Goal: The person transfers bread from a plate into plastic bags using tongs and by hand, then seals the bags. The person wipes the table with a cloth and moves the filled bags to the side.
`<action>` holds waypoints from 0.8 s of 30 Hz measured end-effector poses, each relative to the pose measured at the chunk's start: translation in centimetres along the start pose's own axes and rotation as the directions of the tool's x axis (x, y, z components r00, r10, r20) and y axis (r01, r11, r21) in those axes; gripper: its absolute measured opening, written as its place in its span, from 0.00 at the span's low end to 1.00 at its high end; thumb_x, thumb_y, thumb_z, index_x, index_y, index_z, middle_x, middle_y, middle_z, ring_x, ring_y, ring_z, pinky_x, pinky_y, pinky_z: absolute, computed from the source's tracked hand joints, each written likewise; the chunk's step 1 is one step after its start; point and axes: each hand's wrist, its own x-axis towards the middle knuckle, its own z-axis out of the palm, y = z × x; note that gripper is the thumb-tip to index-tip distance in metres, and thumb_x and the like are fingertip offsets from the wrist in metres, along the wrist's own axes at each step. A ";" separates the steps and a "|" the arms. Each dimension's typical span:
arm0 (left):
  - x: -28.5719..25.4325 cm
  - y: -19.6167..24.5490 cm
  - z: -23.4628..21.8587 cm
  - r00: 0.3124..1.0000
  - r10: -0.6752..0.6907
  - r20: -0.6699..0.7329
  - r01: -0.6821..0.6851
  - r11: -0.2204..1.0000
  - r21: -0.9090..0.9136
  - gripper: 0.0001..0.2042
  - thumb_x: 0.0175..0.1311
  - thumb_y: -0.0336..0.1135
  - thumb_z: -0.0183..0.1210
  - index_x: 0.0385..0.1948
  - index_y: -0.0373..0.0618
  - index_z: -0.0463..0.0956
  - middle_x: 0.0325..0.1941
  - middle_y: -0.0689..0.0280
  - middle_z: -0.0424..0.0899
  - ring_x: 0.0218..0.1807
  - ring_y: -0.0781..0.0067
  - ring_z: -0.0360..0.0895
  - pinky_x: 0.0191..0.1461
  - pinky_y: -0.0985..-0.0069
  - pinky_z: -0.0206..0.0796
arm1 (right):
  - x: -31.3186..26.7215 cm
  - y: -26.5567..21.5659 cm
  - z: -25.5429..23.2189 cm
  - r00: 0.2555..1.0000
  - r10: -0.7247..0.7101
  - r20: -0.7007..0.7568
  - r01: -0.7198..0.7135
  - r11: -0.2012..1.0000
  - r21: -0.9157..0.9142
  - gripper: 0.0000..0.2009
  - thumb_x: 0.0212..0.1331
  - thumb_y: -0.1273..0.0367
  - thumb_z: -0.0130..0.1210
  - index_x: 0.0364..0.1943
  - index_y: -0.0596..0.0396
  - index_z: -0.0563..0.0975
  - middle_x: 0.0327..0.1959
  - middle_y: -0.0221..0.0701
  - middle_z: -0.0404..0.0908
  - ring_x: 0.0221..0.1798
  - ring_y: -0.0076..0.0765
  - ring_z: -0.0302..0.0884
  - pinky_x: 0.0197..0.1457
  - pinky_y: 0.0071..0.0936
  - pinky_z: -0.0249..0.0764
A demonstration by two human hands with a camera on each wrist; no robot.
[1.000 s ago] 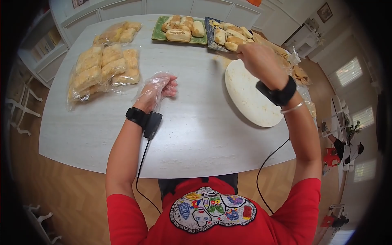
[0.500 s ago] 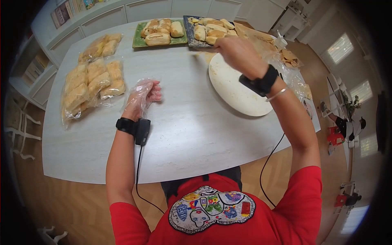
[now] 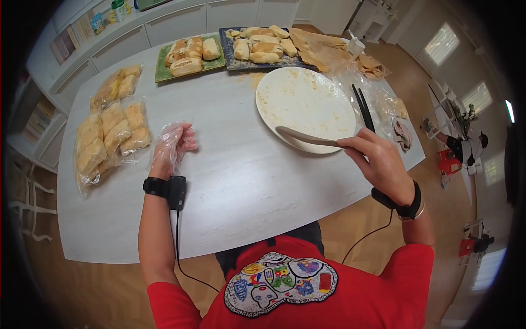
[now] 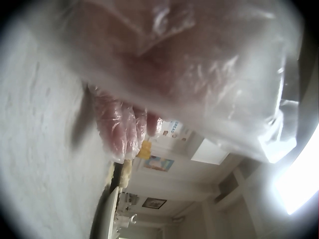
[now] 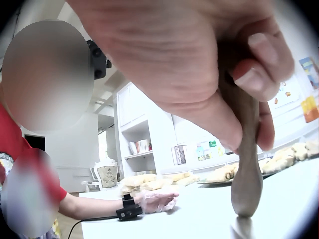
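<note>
My right hand (image 3: 383, 163) pinches a slim brownish utensil (image 3: 307, 137) between thumb and fingers, its far end over the near rim of the round white plate (image 3: 307, 101). In the right wrist view, the fingers of that hand (image 5: 199, 64) are curled round the utensil's wooden handle (image 5: 246, 186). My left hand (image 3: 173, 143), in a clear plastic glove, rests on the table right of the bagged bread (image 3: 115, 131), fingers loosely curled and holding nothing. The left wrist view shows its gloved fingers (image 4: 119, 127) close to the table surface.
Filled rolls lie on a green plate (image 3: 161, 68) and a dark blue tray (image 3: 233, 61) at the back. Brown paper (image 3: 312, 48), a white cup (image 3: 355, 47), black chopsticks (image 3: 364, 107) and plastic bags are at the right. Another bread bag (image 3: 115, 88) lies far left.
My right hand has moved from beside the dark blue tray back toward me, bringing the utensil to the white plate's near edge. The head view has shifted; my left hand stays beside the bagged bread.
</note>
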 end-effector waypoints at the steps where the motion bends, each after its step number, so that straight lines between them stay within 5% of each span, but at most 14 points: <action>1: -0.2 0.2 0.2 1.000 0.003 -0.009 -0.003 1.000 0.014 0.13 0.69 0.36 0.56 0.47 0.35 0.73 0.37 0.61 0.79 0.35 0.70 0.78 0.40 0.73 0.75 | 0.1 0.0 0.4 1.000 0.008 -0.009 -0.008 1.000 0.001 0.07 0.55 0.73 0.60 0.38 0.50 0.81 0.30 0.33 0.76 0.30 0.45 0.77 0.32 0.36 0.72; 6: 0.3 -0.2 -0.4 1.000 0.000 0.007 0.000 1.000 -0.012 0.12 0.69 0.35 0.55 0.46 0.36 0.74 0.37 0.61 0.78 0.36 0.70 0.77 0.39 0.73 0.74 | 4.2 1.4 4.3 0.996 -0.062 -0.068 0.057 0.995 -0.076 0.05 0.57 0.70 0.57 0.36 0.52 0.80 0.29 0.34 0.76 0.29 0.45 0.77 0.31 0.38 0.71; 12: 0.6 -0.6 -1.1 1.000 0.014 0.016 -0.013 1.000 -0.023 0.14 0.71 0.35 0.52 0.49 0.33 0.73 0.38 0.58 0.81 0.35 0.67 0.81 0.40 0.72 0.79 | 11.7 9.7 6.3 0.967 0.067 -0.244 -0.115 0.976 -0.185 0.06 0.58 0.71 0.54 0.33 0.56 0.81 0.31 0.42 0.79 0.36 0.52 0.78 0.39 0.44 0.71; 18: 0.9 -0.8 -1.2 0.999 -0.008 0.037 0.010 0.998 -0.069 0.13 0.71 0.35 0.52 0.47 0.34 0.73 0.38 0.59 0.81 0.35 0.68 0.80 0.39 0.73 0.79 | 5.3 11.1 0.1 0.970 0.193 -0.145 -0.221 0.952 -0.213 0.06 0.57 0.70 0.58 0.37 0.53 0.82 0.34 0.35 0.79 0.40 0.46 0.78 0.42 0.38 0.73; 24: 0.3 -0.2 -0.3 1.000 -0.016 -0.025 0.016 1.000 -0.009 0.12 0.72 0.35 0.51 0.46 0.34 0.74 0.37 0.59 0.80 0.36 0.68 0.80 0.39 0.73 0.79 | 1.7 11.5 1.0 0.973 0.216 -0.084 -0.229 0.952 -0.201 0.05 0.57 0.71 0.55 0.35 0.52 0.81 0.33 0.37 0.77 0.39 0.49 0.77 0.40 0.41 0.71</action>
